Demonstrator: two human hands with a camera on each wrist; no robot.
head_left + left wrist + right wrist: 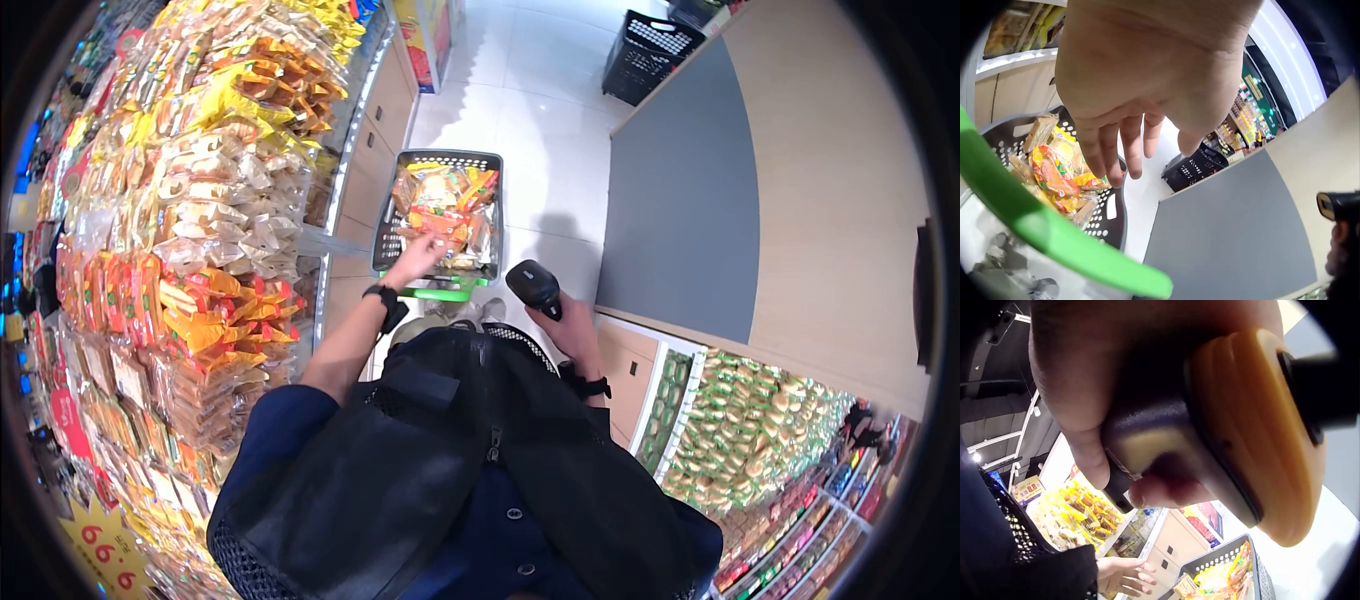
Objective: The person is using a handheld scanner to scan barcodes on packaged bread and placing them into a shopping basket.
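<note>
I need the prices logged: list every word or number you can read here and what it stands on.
"66.6": yellow price sign at the foot of the snack shelf, head view.
Snack packs in the basket: print too small to read.
Shelf tag in the right wrist view: blurred.
Far aisle signs in the left wrist view: unreadable.

Navy shirt, black mesh vest, wristbands

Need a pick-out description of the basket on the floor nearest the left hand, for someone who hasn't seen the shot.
Start at the snack shelves along the aisle's left side. On the white floor beside them, under the left hand, sits the basket: grey, perforated, with a green handle, full of orange and yellow snack packs. The only other basket, the black crate farther up the aisle, shows no packs inside.
</note>
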